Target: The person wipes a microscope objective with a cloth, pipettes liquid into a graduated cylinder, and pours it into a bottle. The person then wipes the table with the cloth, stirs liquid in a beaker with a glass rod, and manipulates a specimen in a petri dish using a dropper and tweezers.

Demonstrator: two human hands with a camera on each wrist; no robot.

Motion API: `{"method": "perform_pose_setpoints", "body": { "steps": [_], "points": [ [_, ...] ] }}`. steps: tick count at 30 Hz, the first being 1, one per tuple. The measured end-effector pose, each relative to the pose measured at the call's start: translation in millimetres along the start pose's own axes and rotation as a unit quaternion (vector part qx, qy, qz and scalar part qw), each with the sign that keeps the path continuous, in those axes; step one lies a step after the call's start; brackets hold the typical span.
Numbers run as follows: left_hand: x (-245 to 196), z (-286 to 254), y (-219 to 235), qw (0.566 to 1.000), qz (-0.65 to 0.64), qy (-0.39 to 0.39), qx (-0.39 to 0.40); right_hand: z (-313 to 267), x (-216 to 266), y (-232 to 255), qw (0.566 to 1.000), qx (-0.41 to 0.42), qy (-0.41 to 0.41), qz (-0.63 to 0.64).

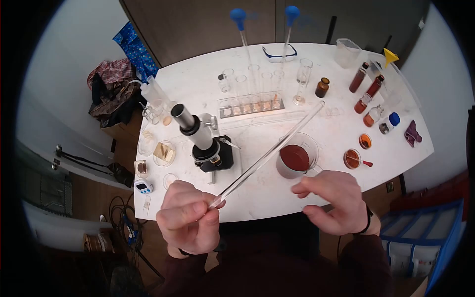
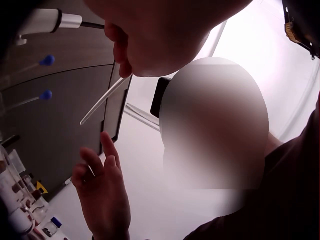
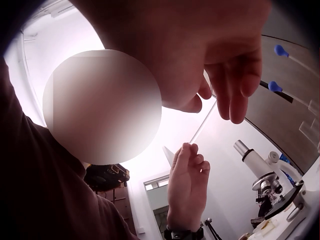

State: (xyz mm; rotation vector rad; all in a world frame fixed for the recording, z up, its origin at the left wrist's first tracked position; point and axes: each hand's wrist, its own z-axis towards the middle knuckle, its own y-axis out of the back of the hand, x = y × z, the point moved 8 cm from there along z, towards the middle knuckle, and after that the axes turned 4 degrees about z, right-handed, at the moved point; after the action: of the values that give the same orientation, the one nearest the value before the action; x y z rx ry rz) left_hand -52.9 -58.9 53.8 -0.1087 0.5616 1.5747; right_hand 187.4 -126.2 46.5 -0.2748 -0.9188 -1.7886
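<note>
My left hand [image 1: 190,218] pinches the lower end of a long clear glass rod [image 1: 269,156] between thumb and fingertips. The rod slants up and to the right above the table, crossing in front of a beaker [image 1: 293,167] of dark red liquid in the head view. Just right of the rod's lower half, my right hand [image 1: 339,204] is raised with loosely bent fingers and thumb apart, holding nothing. It overlaps the beaker's handle side in that view. The right wrist view shows the left hand [image 3: 189,187] gripping the rod from across.
A microscope [image 1: 200,138] stands left of the beaker. Behind are a test tube rack [image 1: 252,105] and two blue-bulbed pipettes [image 1: 238,17]. Several bottles, including a brown one [image 1: 322,88], and a dish of red material [image 1: 352,159] occupy the right side. A timer [image 1: 143,186] lies at the left edge.
</note>
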Motion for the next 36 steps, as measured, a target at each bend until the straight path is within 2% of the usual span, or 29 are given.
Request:
{"method": "perform_pose_setpoints", "body": {
  "steps": [2,4,7,9,11,12,15,18,20,21,22,23,26,28,29,30,32,36],
  "points": [
    [1,-22,-24,0.999,-0.026,0.023,-0.001,4,5,-25,0.999,0.037,0.007,-0.003],
    [0,-43,-44,0.999,-0.036,0.023,0.026,0,0,-45,1.000,0.024,0.005,0.009],
    [-3,-71,-63,0.997,-0.069,0.030,-0.003,-8,-1,-53,0.998,-0.059,0.031,-0.006],
    [-8,-76,-68,0.996,-0.079,0.037,-0.016,-18,-9,-54,0.997,-0.066,0.016,-0.025],
    [-12,-77,-78,0.993,-0.095,0.066,0.037,-21,-14,-48,0.996,-0.072,0.001,-0.051],
    [-10,-78,-75,0.992,-0.094,0.071,0.035,-22,-17,-43,0.996,-0.068,-0.002,-0.049],
    [11,-86,-67,0.985,-0.071,0.119,0.101,-30,-21,-14,0.992,-0.090,0.010,-0.084],
    [48,-117,-39,0.972,0.039,0.216,0.084,-34,-23,21,0.985,-0.161,-0.005,-0.059],
    [70,-142,-16,0.941,0.095,0.311,0.090,-41,-24,49,0.980,-0.164,-0.046,-0.105],
    [79,-155,-2,0.932,0.135,0.327,0.083,-44,-26,60,0.972,-0.195,-0.066,-0.115],
    [85,-162,11,0.927,0.177,0.327,0.043,-47,-28,69,0.963,-0.224,-0.086,-0.125],
    [91,-169,20,0.918,0.204,0.337,0.047,-45,-30,75,0.960,-0.236,-0.085,-0.125],
    [103,-187,38,0.894,0.256,0.363,0.050,-39,-49,83,0.965,-0.223,-0.129,-0.051],
    [111,-197,44,0.884,0.277,0.373,0.049,-29,-62,79,0.964,-0.198,-0.147,-0.098],
    [119,-206,44,0.875,0.262,0.405,0.040,-25,-69,76,0.962,-0.197,-0.147,-0.115],
    [126,-213,44,0.864,0.246,0.437,0.030,-24,-80,68,0.961,-0.187,-0.192,-0.070],
    [127,-214,39,0.871,0.251,0.420,0.039,-18,-93,56,0.961,-0.133,-0.205,-0.131],
    [126,-211,38,0.869,0.269,0.412,0.057,-17,-115,42,0.959,-0.086,-0.228,-0.143]
  ]
}}
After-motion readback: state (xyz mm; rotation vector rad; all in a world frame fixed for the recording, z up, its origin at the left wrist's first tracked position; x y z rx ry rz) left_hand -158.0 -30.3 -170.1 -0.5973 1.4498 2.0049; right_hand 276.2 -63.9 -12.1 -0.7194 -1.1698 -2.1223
